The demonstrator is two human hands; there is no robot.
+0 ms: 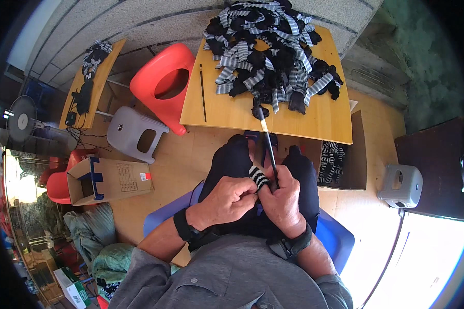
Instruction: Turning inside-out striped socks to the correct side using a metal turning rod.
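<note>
Over my lap, my right hand is closed round the lower end of a thin dark rod. The rod slants up to the table edge, where its far end meets a black bit of the pile. A black-and-white striped knit piece sits between my hands, against the right thumb. Close beside it, my left hand has its fingers pinched together at the piece's lower end; what they grip is partly hidden. Ahead, a heap of black and grey-striped sock-like knit pieces covers much of the wooden table.
A second thin stick lies on the table's left part. Left of it stand a red chair, a grey stool and a cardboard box. Another box with striped knits is under the table's right side, near a grey stool.
</note>
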